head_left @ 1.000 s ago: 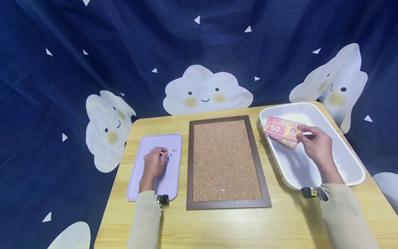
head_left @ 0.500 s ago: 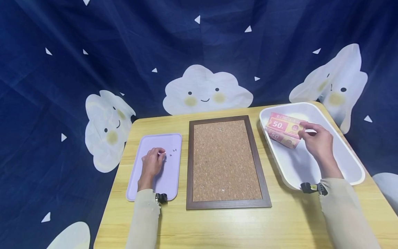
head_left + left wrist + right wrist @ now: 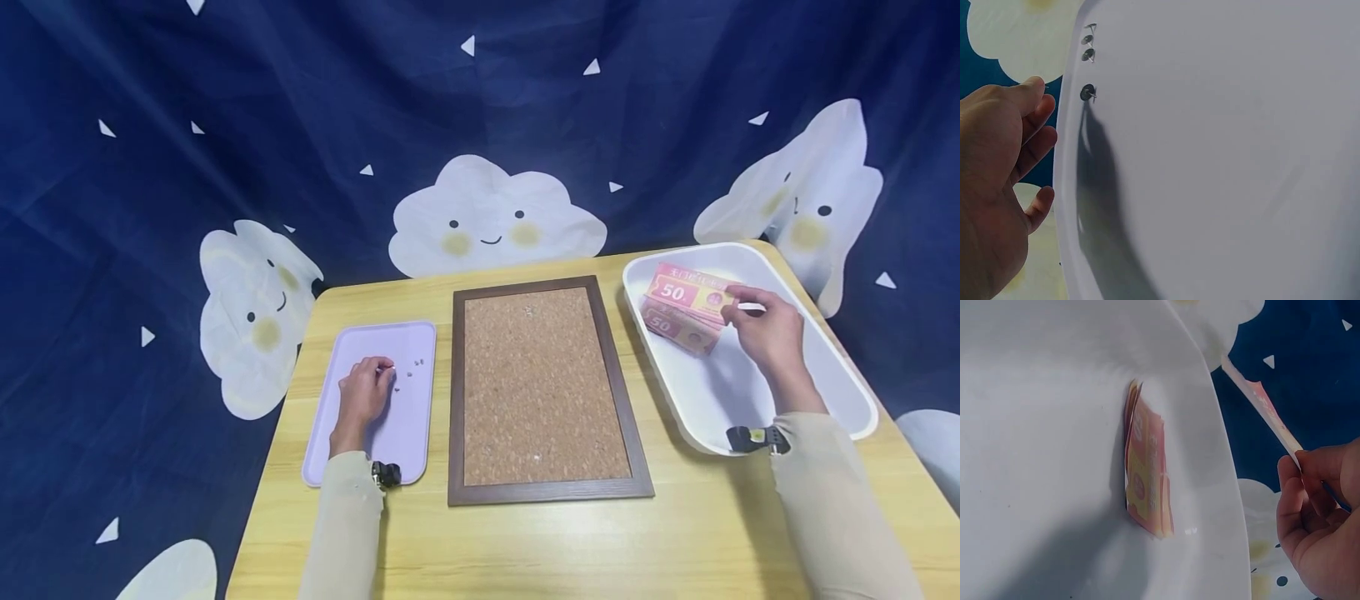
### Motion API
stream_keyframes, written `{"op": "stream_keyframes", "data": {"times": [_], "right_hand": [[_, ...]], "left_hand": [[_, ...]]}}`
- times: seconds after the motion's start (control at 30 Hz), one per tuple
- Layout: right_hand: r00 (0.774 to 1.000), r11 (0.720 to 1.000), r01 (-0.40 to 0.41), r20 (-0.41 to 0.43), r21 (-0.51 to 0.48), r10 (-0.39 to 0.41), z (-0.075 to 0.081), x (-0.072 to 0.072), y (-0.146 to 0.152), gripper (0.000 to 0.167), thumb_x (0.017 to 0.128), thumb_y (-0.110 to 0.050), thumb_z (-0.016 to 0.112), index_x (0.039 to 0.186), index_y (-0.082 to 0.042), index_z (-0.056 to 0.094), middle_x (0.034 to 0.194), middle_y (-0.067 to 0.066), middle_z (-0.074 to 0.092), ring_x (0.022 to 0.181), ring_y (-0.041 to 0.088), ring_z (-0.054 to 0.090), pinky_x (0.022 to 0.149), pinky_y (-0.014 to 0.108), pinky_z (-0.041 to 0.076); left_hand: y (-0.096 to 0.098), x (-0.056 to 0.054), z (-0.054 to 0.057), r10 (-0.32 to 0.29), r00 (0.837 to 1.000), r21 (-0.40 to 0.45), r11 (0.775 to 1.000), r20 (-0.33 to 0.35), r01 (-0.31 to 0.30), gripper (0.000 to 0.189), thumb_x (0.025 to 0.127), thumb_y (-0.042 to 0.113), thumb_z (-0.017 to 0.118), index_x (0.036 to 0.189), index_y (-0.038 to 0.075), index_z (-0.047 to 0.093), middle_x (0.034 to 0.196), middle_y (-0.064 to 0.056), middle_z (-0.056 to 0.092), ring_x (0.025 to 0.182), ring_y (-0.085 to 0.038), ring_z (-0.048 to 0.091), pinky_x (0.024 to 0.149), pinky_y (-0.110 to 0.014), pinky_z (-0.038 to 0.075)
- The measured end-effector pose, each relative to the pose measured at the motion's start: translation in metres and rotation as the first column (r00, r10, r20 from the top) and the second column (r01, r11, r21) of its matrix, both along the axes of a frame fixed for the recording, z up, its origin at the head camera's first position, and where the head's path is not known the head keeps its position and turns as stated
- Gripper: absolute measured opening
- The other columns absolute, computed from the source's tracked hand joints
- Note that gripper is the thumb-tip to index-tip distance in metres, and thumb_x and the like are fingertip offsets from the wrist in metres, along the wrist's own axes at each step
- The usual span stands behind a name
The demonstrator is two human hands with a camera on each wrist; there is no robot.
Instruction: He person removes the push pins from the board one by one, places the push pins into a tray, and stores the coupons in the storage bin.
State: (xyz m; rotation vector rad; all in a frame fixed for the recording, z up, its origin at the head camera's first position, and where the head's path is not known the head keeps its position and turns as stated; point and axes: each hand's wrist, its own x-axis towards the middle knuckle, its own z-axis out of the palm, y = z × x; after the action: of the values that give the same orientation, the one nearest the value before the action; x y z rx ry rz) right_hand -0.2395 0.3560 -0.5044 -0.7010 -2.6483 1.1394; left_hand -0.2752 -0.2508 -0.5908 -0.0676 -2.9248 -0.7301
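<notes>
My left hand (image 3: 362,393) is raised over the lilac tray (image 3: 313,467), thumb and index finger pinching a thumbtack, mostly hidden, with a pin tip just showing in the left wrist view. Several metal thumbtacks (image 3: 1088,92) lie apart from the fingers along the tray's edge. Over the white basin (image 3: 862,425), my right hand (image 3: 772,333) pinches the right end of a pink and yellow coupon (image 3: 686,292) marked 50. Below it, a small stack of similar coupons (image 3: 1146,469) lies in the basin, partly covered by the held one in the head view.
Between tray and basin lies a cork board (image 3: 543,383) with a brown frame (image 3: 456,400). Small clear or shiny spots show near its top and bottom. All stand on a wooden table (image 3: 540,550), before a dark blue curtain (image 3: 337,83) with cloud prints.
My right hand has lifted the coupon up and away from the stack, uncovering more of it. My left hand has drawn slightly left with its thumbtack, exposing another tack on the tray.
</notes>
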Motion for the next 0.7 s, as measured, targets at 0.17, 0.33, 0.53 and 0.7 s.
{"op": "stream_keyframes", "data": {"times": [0.17, 0.33, 0.53, 0.7], "right_hand": [[1.000, 1.000, -0.003, -0.005, -0.019, 0.003, -0.003, -0.006, 0.004, 0.042, 0.088, -0.025, 0.063, 0.129, -0.015, 0.063, 0.094, -0.024, 0.058, 0.066, -0.023, 0.045, 0.058, 0.010, 0.042], [0.999, 0.999, -0.034, 0.027, -0.016, 0.035, -0.011, -0.009, 0.009, 0.042, 0.089, -0.024, 0.062, 0.129, -0.011, 0.062, 0.084, -0.027, 0.057, 0.060, -0.023, 0.045, 0.055, 0.012, 0.042], [0.991, 0.995, -0.091, 0.097, 0.036, 0.087, -0.024, -0.012, 0.010, 0.043, 0.089, -0.023, 0.061, 0.129, -0.008, 0.061, 0.112, 0.012, 0.068, 0.073, -0.001, 0.056, 0.066, 0.022, 0.038], [0.975, 0.985, -0.166, 0.156, 0.040, 0.158, -0.033, -0.012, 0.009, 0.044, 0.089, -0.022, 0.061, 0.129, -0.003, 0.059, 0.124, 0.024, 0.060, 0.102, 0.035, 0.053, 0.073, 0.032, 0.034]], "left_hand": [[-0.001, -0.003, -0.002, 0.010, 0.999, -0.011, 1.000, 0.031, -0.009, 0.019, 0.097, 0.026, 0.057, 0.109, 0.013, 0.064, 0.107, -0.009, 0.066, 0.103, -0.029, 0.057, 0.093, -0.056, 0.036], [0.000, -0.005, -0.004, 0.017, 0.998, -0.036, 0.999, 0.068, -0.015, 0.020, 0.098, 0.026, 0.056, 0.110, 0.013, 0.063, 0.108, -0.010, 0.066, 0.105, -0.030, 0.059, 0.096, -0.056, 0.036], [0.001, -0.007, -0.007, 0.020, 0.994, -0.059, 0.998, 0.103, -0.014, 0.020, 0.098, 0.026, 0.056, 0.110, 0.013, 0.064, 0.110, -0.010, 0.066, 0.108, -0.032, 0.058, 0.097, -0.059, 0.036], [0.002, -0.005, -0.009, 0.015, 0.993, -0.075, 0.997, 0.116, -0.007, 0.020, 0.097, 0.026, 0.057, 0.110, 0.013, 0.065, 0.112, -0.010, 0.064, 0.110, -0.032, 0.056, 0.096, -0.059, 0.037]]}}
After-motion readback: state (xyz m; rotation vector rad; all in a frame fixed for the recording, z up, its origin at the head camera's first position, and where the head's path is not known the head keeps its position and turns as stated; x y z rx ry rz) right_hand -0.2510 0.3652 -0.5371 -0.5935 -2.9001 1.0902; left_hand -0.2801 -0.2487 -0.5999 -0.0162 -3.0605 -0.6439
